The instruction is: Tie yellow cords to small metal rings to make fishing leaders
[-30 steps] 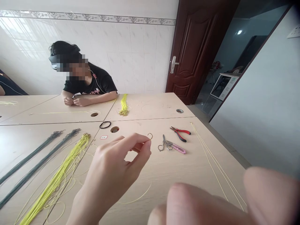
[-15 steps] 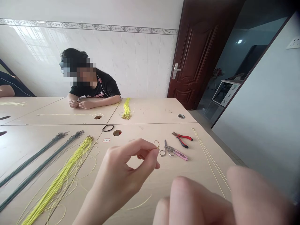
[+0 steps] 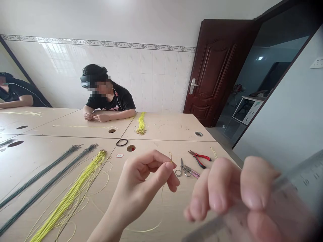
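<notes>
My left hand (image 3: 141, 191) is closed in a pinch near the middle of the view. Between its thumb and index finger is a thin yellow cord (image 3: 170, 155), whose end stands up as a small curved loop. A strand of it seems to hang below the fingers. My right hand (image 3: 224, 188), blurred and close to the camera, grips a clear ruler (image 3: 304, 178) with number marks. Just beyond the left fingertips lie silver scissors (image 3: 182, 167), a pink-handled tool (image 3: 193, 172) partly behind the right hand, and red-and-black pliers (image 3: 201, 158).
A yellow cord bundle (image 3: 73, 191) and grey-green cord bundles (image 3: 54, 176) stretch across the left of the table. Farther back are a black ring (image 3: 122, 143), a table hole (image 3: 131, 148) and another yellow bundle (image 3: 141, 124). A person (image 3: 108, 97) sits opposite; another sits far left.
My right hand has risen and turned, bringing the clear ruler into view. My left hand keeps its pinch on the cord. The camera view has tilted upward and shifted slightly left.
</notes>
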The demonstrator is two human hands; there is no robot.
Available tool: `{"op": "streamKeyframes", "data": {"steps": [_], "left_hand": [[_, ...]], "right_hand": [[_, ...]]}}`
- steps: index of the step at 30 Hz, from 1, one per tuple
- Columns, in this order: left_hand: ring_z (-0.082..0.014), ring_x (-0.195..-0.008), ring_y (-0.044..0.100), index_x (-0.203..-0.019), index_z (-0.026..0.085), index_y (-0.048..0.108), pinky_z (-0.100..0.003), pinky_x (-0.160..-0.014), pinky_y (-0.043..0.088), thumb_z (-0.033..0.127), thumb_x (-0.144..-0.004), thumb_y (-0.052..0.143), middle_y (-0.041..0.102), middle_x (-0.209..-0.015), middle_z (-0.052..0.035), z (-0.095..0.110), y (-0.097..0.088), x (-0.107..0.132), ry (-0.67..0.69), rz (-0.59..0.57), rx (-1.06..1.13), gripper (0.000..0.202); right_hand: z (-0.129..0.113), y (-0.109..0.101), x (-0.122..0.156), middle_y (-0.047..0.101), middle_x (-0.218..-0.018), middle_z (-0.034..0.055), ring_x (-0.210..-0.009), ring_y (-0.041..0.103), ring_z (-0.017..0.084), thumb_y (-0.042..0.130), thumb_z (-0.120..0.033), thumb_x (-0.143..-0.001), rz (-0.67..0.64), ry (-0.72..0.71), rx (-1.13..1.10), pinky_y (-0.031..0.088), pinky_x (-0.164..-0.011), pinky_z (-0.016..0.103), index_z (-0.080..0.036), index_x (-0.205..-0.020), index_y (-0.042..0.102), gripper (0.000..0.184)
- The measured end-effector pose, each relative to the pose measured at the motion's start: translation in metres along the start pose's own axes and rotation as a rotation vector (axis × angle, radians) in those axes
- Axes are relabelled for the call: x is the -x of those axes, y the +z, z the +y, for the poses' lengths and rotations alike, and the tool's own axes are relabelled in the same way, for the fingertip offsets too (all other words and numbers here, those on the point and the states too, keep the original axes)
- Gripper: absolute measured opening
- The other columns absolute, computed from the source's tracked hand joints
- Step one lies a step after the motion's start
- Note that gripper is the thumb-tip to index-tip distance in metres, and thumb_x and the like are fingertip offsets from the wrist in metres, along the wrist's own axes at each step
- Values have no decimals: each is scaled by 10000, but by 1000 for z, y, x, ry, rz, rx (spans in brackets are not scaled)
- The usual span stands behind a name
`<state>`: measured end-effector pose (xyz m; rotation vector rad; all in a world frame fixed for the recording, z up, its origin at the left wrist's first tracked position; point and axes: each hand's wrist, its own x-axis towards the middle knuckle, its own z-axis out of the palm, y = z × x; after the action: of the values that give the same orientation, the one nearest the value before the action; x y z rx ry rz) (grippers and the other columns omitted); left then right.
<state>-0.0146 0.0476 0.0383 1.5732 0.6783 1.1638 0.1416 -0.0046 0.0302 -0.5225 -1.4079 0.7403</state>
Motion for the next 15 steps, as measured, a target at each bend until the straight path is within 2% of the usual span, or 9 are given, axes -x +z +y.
{"op": "streamKeyframes", "data": {"steps": [2,4,7,10,13,15], "left_hand": [[-110,-575,626,-745,193,611,-212,-587,498,239,-903,547,690,-607,20,1,2,2,14,-14,28,176],[-103,-579,623,-744,191,610,-202,-587,484,238,-901,558,691,-607,21,2,4,4,19,-33,28,172],[-88,-585,608,-730,189,604,-193,-597,461,234,-909,545,694,-628,27,3,8,9,53,-83,-31,194],[-78,-606,584,-721,199,604,-190,-595,438,210,-909,528,685,-661,42,3,11,12,120,-80,-161,203],[-95,-659,571,-744,215,604,-204,-599,430,183,-907,507,666,-690,45,2,11,12,147,-52,-303,192],[-106,-682,580,-765,212,602,-214,-597,439,182,-916,489,663,-707,34,2,10,10,98,-110,-310,191]], "right_hand": [[-4,-2,-10,553,-734,-9,-640,606,154,570,-334,-882,57,5,-163,564,-536,281,-301,-872,516,64],[-7,-9,-19,540,-732,-12,-707,588,146,595,-283,-866,23,18,-183,561,-631,292,-271,-872,530,67],[-8,-22,-26,443,-642,-33,-686,529,129,648,-252,-827,-12,-7,-159,541,-672,291,-249,-847,557,93],[-4,-29,-29,448,-726,-14,-778,580,147,624,-155,-804,21,44,-225,580,-698,306,-212,-792,580,73],[-1,-34,-28,490,-794,-6,-718,624,141,535,-132,-856,-85,150,-259,608,-674,348,-206,-821,604,107],[1,-35,-27,501,-741,-18,-605,609,116,472,-214,-930,-185,219,-221,601,-639,355,-225,-944,619,148]]}}
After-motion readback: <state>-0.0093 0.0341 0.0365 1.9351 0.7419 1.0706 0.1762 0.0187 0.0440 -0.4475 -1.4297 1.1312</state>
